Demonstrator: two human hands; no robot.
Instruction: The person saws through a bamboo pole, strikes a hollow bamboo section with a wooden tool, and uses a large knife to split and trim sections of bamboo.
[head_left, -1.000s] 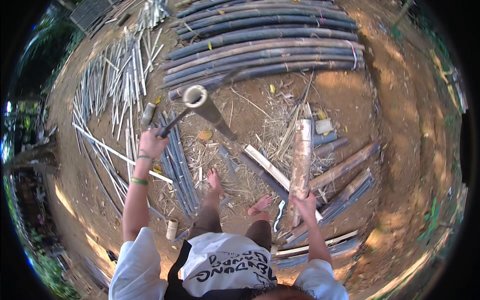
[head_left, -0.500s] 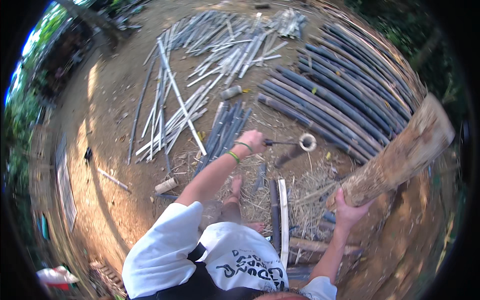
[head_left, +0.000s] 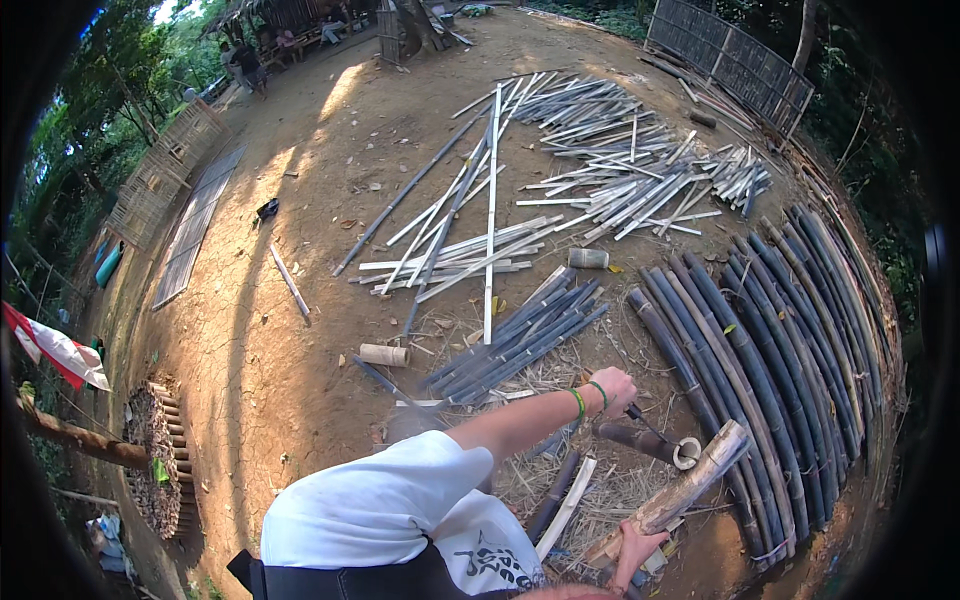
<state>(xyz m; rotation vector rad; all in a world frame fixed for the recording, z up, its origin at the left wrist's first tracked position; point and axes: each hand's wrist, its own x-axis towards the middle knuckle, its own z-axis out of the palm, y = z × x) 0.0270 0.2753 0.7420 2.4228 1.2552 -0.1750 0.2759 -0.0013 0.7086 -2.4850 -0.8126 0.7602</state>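
Note:
My left hand [head_left: 612,391], with green bands on its wrist, is closed around the dark handle of a knife [head_left: 655,431]. Its thin blade, seen nearly edge-on, reaches the open end of a short bamboo section [head_left: 636,441]. The pale ring of that bamboo's cut end faces up toward me. Lower right, my right hand [head_left: 637,549] grips a thick wooden log [head_left: 690,476] near its lower end. The log's upper end lies just right of the bamboo's rim; whether they touch I cannot tell.
Long dark bamboo poles [head_left: 760,390] lie in rows at the right. Ahead are split bamboo strips [head_left: 610,150] and a dark strip bundle [head_left: 515,340]. Short bamboo pieces [head_left: 385,355] lie about. Shavings cover the ground near me. People [head_left: 247,65] are far left, by a shelter.
The log in my right hand has come down from a raised position toward the bamboo section. My left hand still holds the knife at the bamboo's end. The view has swung to the left and upward.

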